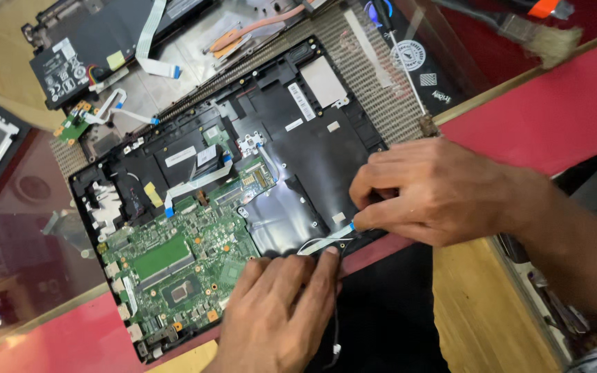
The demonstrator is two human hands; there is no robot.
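Ribbon cable, thin and whitish, is lying along the near edge of the opened laptop chassis, long axis running left-right, its blue-tipped end pointing right. Right hand is pinching that tip between thumb and forefinger, other fingers curled in. Left hand is pressing flat, fingers nearly straight, fingertips on the cable's left end, gripping nothing. Green motherboard is sitting just left. White rectangular label is sticking on the black panel; another white label is showing on the black battery far left. Brush is lying top right.
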